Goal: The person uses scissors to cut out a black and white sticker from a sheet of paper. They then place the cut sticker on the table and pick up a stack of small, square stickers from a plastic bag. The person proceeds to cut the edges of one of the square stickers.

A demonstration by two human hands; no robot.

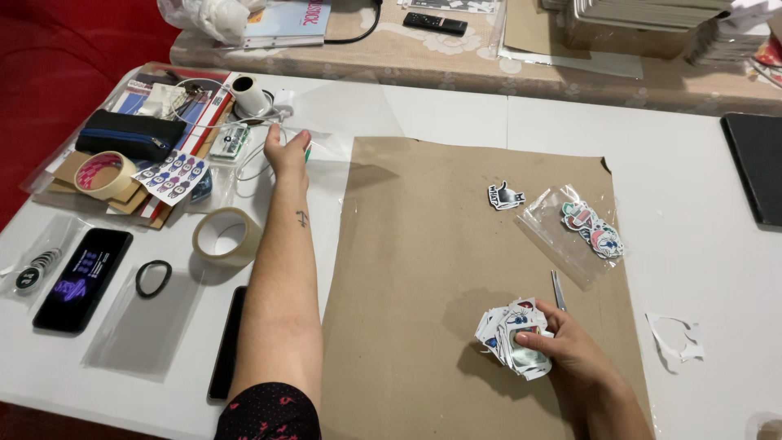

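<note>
My left hand (287, 151) is stretched far out over the white table (456, 106), its fingers closed on a thin green-tipped object beside a clear plastic sleeve (342, 122). My right hand (562, 346) rests on the brown paper sheet (423, 244) and grips a fanned stack of cut-out stickers (509, 334). A metal tool (558, 290) lies just above that hand. Farther up the paper lie a single black-and-white sticker (505, 196) and a clear bag with colourful stickers (582, 228).
Left of my arm lie a clear tape roll (226, 236), a beige tape roll (104, 175), a black pouch (130, 134), a sticker sheet (171, 175), a hair tie (153, 277) and two phones (81, 279) (228, 342). A paper scrap (676, 338) and dark tablet (757, 167) sit right.
</note>
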